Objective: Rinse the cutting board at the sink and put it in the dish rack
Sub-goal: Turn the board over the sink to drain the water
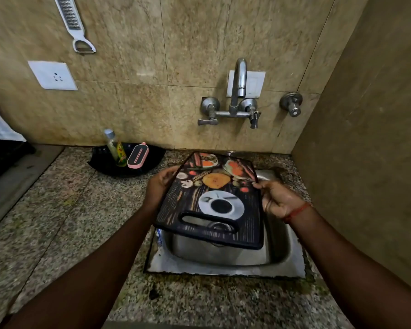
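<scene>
The cutting board (pixel 214 198) is held printed side up over the sink (pixel 282 248), tilted, handle slot toward the person at 6 o'clock. It is gripped at both long edges: the left hand (pixel 158 186) w/ fingers curled round the 9 o'clock edge, the right hand (pixel 279 200) w/ fingertips pinched on the 3 o'clock edge. No water is seen running from the tap (pixel 239 84), which stands at 12 o'clock from the board.

Judged step: board being brought under the spout, rinse not yet begun. For a good rinse, one hand should be freed to turn a tap handle, prob. the right, as the handles (pixel 254 118) lie nearer that side; the board would then best be kept by the left, far edge tipped down so runoff stays in the basin, & both faces turned under the stream. A wet board may slip, so a firmer grasp thru the slot is advised.

Around: a black tray (pixel 100 162) at 10 o'clock holds a bottle (pixel 111 143) and a pink scrubber (pixel 138 155). What may be the dish rack (pixel 0 157) lies far at 9 o'clock, only partly in view. A grater (pixel 69 14) hangs on the wall. The counter path leftward looks unblocked past the tray.
</scene>
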